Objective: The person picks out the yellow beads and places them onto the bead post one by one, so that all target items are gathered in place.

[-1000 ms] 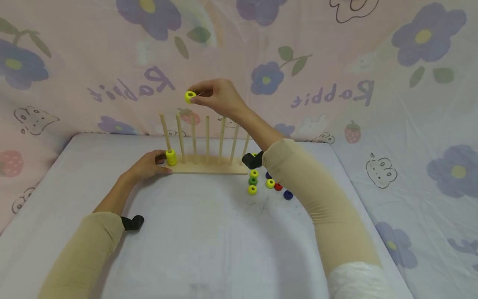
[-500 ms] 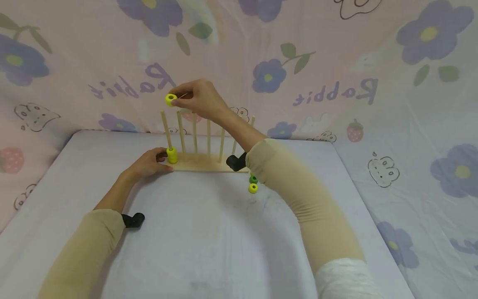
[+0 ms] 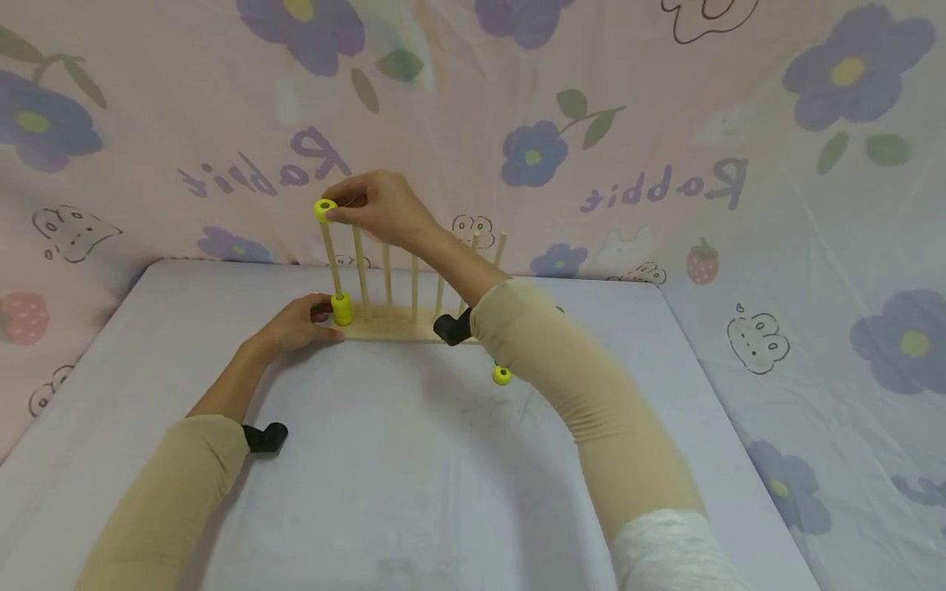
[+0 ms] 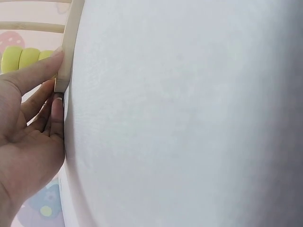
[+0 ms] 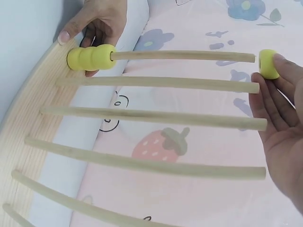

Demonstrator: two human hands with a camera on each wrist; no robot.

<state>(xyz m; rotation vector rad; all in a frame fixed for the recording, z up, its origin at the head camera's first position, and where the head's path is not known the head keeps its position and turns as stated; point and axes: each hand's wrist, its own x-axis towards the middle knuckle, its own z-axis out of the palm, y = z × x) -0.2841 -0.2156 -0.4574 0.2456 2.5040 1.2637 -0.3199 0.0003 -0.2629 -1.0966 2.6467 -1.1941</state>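
A wooden rack has a row of upright pegs on a flat base [image 3: 392,330]. Three yellow beads [image 5: 91,58] are stacked at the bottom of its leftmost peg [image 3: 332,258]. My left hand [image 3: 291,324] grips the left end of the base, thumb on the front edge and fingers around the end, beside the stack. Between thumb and fingers my right hand [image 3: 388,209] pinches another yellow bead [image 3: 323,211] at the top of that same peg. In the right wrist view a small gap shows between this bead and the peg tip. The other pegs bear no beads where visible.
A loose yellow bead [image 3: 502,375] lies on the white-covered table [image 3: 369,476], right of the base. My right forearm [image 3: 591,394] hides most of the area behind it and part of the rack's right side. A printed cloth [image 3: 473,107] hangs behind the table.
My right hand has carried the yellow bead left and slightly down to the leftmost peg's tip. Its arm now covers most of the loose beads. My left hand has stayed on the base.
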